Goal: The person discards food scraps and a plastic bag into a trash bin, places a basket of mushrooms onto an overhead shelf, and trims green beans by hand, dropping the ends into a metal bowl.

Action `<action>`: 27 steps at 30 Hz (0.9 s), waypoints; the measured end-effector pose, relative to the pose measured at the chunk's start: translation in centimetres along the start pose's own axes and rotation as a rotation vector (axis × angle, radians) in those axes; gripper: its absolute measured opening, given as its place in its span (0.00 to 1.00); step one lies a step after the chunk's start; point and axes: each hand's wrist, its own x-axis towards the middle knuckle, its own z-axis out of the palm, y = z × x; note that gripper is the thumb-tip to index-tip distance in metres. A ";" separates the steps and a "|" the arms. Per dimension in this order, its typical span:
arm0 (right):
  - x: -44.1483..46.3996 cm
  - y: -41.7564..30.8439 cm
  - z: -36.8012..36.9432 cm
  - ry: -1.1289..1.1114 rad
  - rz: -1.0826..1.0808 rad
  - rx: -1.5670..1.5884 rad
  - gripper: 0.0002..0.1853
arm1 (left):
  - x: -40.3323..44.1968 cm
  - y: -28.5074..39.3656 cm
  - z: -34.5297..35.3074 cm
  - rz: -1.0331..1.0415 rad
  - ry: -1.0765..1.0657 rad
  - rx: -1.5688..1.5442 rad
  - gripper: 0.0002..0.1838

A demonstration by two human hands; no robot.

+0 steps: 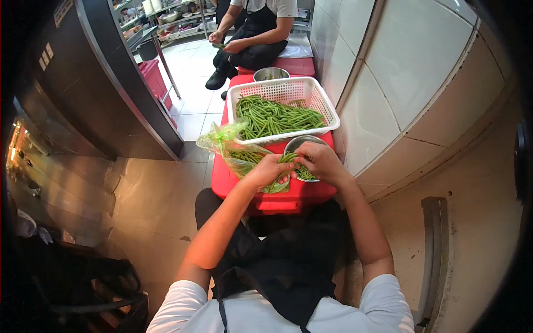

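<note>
Head cam has the left hand point(268, 171) curled round a small bunch of green beans point(288, 157) just off the near side of the white basket point(283, 136), with the right hand point(322, 164) pinching at the bunch's ends. Right by them, near the basket's near-right corner, a steel bowl point(294, 145) already has green bits in it, and a plastic bag point(222, 139) of beans sits at the near-left corner. Basket's holding a big pile point(272, 116), but can't tell if that's finished or waiting, so I'd guess partway, bag beans still to go.
</note>
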 end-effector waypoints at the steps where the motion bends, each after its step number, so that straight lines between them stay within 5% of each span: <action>1: -0.1 0.3 0.0 -0.019 -0.015 0.006 0.05 | -0.1 0.1 0.0 -0.001 0.007 0.020 0.13; 7: -0.6 0.7 0.8 0.033 -0.025 -0.045 0.06 | -0.1 0.2 -0.1 0.043 0.001 0.025 0.11; 10: -1.3 0.4 1.0 0.012 0.441 0.639 0.06 | -0.6 0.5 0.5 0.111 -0.024 -0.050 0.09; 14: -2.6 2.2 3.1 0.185 0.581 1.251 0.07 | 0.0 -0.9 1.6 0.118 0.072 -0.114 0.10; 17: -2.6 2.5 3.2 0.298 0.627 1.224 0.07 | 0.3 -1.6 1.5 0.094 0.070 -0.262 0.11; 20: -3.1 5.4 4.0 0.232 0.655 0.721 0.07 | 0.2 -1.4 1.3 0.033 0.031 -0.346 0.11; 24: -4.4 6.9 4.3 0.144 0.336 -0.184 0.08 | -0.1 -0.8 1.0 -0.042 -0.016 -0.388 0.12; 27: -3.5 6.3 3.7 0.211 0.354 0.041 0.07 | -0.1 -0.6 0.9 -0.083 -0.021 -0.411 0.13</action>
